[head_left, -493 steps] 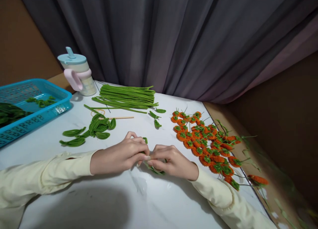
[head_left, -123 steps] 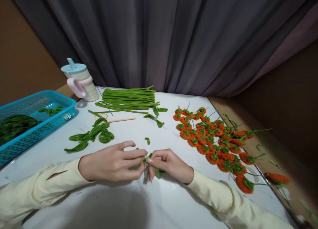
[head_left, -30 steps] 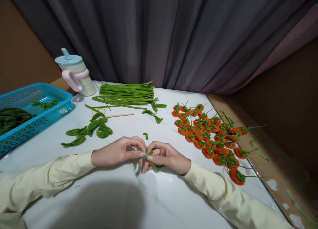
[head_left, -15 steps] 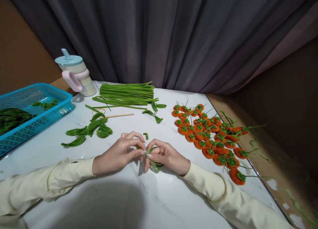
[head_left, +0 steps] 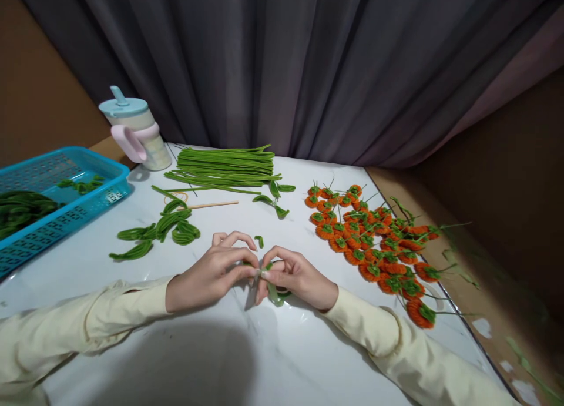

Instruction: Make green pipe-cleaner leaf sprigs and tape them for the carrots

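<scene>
Near the table's front middle, my left hand (head_left: 214, 277) and my right hand (head_left: 295, 277) meet fingertip to fingertip. My right thumb and forefinger pinch a strip of pale green floral tape (head_left: 275, 296), which hangs below them. A bit of green shows between the two hands. The left thumb and forefinger are pressed together at the same spot, and what they grip is mostly hidden. Just beyond the fingers lies a short green pipe-cleaner piece (head_left: 259, 241). Green pipe-cleaner leaves (head_left: 170, 221) lie to the left of my hands.
A bundle of green pipe cleaners (head_left: 224, 166) lies at the back, with a thin wooden stick (head_left: 214, 204) before it. Many orange pipe-cleaner persimmons (head_left: 370, 271) cover the right side. On the left stand a blue basket (head_left: 94, 203) and a lidded cup (head_left: 150, 136).
Both hands stay in nearly the same place, still pinching together. Only a very slight shift of the fingers shows.
</scene>
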{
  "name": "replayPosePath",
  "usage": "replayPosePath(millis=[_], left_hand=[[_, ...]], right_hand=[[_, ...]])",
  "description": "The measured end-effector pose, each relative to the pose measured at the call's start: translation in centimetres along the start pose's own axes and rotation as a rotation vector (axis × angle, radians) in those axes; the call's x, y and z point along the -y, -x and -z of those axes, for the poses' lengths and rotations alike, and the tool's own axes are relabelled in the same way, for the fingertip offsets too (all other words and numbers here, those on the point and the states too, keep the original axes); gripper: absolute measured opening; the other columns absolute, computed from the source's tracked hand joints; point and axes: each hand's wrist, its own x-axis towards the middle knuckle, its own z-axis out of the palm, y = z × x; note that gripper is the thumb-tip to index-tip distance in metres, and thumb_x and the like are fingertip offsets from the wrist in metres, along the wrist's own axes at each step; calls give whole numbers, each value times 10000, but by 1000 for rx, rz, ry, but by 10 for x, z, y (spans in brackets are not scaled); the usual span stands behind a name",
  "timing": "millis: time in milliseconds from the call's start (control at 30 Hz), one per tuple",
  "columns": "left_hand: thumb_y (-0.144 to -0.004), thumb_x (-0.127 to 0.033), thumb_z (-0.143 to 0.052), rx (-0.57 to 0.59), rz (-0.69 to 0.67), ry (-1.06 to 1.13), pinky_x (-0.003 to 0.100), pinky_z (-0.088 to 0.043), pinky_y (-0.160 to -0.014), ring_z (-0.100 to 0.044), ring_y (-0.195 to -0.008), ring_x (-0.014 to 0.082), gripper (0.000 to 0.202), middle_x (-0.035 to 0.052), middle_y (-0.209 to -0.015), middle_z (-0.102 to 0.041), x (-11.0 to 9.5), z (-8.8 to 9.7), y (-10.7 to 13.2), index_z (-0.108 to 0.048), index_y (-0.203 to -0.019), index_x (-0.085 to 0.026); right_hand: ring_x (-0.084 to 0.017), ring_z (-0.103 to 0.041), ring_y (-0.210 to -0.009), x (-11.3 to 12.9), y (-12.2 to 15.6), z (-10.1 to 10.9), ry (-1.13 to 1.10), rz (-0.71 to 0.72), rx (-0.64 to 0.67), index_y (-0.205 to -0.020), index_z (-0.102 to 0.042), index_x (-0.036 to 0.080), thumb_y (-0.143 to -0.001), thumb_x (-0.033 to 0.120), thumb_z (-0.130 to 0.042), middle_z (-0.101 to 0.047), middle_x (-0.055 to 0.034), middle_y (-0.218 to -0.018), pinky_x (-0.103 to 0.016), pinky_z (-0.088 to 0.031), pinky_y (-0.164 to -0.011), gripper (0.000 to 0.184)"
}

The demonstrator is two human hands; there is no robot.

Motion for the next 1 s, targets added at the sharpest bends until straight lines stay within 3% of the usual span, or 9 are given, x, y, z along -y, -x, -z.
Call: replayPosePath(millis=[133,300,433,567,667,800,1000], left_hand=[[-917,-188,-445,8,-12,13,323,-299,-847,-501,-1055,191,179,21,-888,-611,-1,0,0,-603,-832,-189],[-898,-252,-485,36,107,141,341,-333,-861,-527,-980,191,176,37,-976,-568,-3,1,0,-621,-804,-191],[-874,-284,-514,81,173,329,323,-399,-843,-546,-917,176,196,33,-911,-540,-6,2,-2,-610,-745,-173],[-851,-330,-548,174,248,642,259,-477,-684,-575,-686,111,218,9,-840,-498,-5,3,-4,-586,-736,-148],[-821,-362,-591,271,325,868,241,-477,-621,-575,-613,99,245,3,-792,-524,-3,4,-6,-567,-734,-134],[-767,-373,-653,358,468,989,237,-456,-628,-566,-629,117,266,16,-699,-606,-1,6,-8,-584,-719,-121],[-718,-314,-686,422,626,1068,239,-416,-622,-543,-568,119,211,12,-574,-623,-3,9,-9,-628,-680,-115]], right_hand=[[-163,-658,-653,0,1,0,14,11,3,-850,-466,159,-796,421,-687,-686,-49,-700,-300,-476,-651,348],[-170,-670,-687,0,3,-1,5,34,29,-850,-484,155,-811,375,-684,-700,-64,-737,-314,-478,-675,299],[-199,-684,-710,-2,4,-1,2,33,44,-821,-505,145,-803,344,-697,-704,-88,-745,-350,-502,-700,277],[-203,-685,-711,-5,5,-1,151,89,-11,-755,-511,147,-814,357,-676,-698,-94,-719,-333,-528,-686,273],[-184,-682,-708,-6,8,-3,424,224,-51,-734,-517,154,-877,344,-587,-698,-97,-727,-275,-537,-640,248],[-131,-638,-603,-9,10,-3,877,529,-106,-774,-558,150,-926,219,-478,-687,-81,-710,-207,-505,-556,185],[-195,-624,-693,-7,8,-1,1341,1005,10,-889,-546,81,-899,54,-388,-657,-147,-757,-291,-534,-597,160]])
